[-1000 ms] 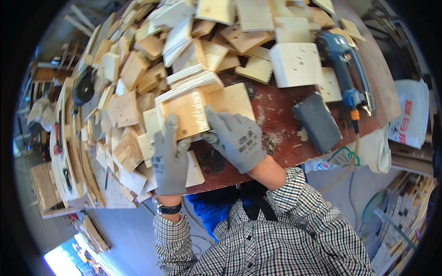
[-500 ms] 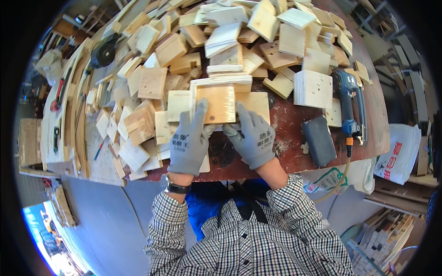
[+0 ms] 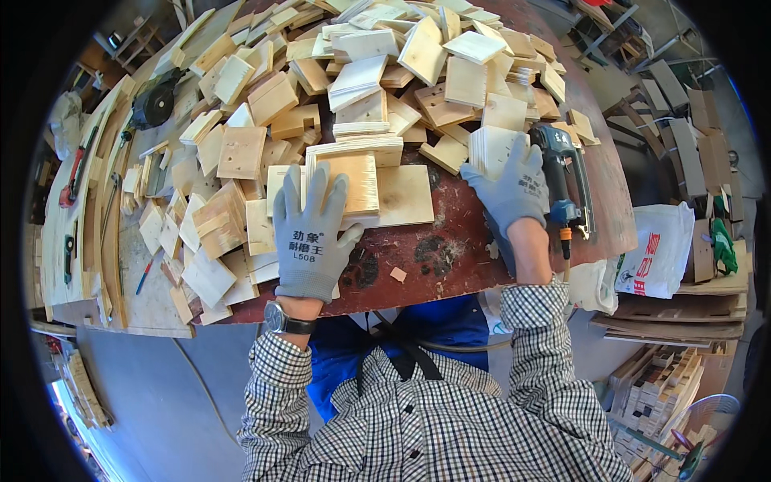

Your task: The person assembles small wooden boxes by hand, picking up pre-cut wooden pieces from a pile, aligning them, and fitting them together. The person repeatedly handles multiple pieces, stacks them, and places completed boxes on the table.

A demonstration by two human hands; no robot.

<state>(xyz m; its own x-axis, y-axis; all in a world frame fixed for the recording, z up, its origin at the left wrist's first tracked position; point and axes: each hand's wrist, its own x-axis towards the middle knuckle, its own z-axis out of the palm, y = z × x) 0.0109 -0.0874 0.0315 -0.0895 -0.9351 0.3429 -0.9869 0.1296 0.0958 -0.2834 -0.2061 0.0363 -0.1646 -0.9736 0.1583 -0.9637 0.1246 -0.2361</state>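
My left hand, in a grey work glove, lies with fingers stretched over the left part of a small wooden assembly. That assembly has a yellowish board edged by paler strips, and a wider flat board shows at its right. Farther right, my right hand, gloved alike, reaches over the near side of a stack of pale square boards. Its thumb and fingers are apart; whether they grip a board cannot be made out. Just right of this hand is a dark blue-grey nail gun with an orange hose fitting.
A heap of loose wooden boards covers the back of the red-brown table. A dark tape-like reel, a red-handled tool and a thin pen lie left. A white printed bag sits beyond the right edge.
My right hand has left the wooden assembly and moved right to the stack beside the nail gun. My left hand now lies flat on the assembly. The whole view has shifted.
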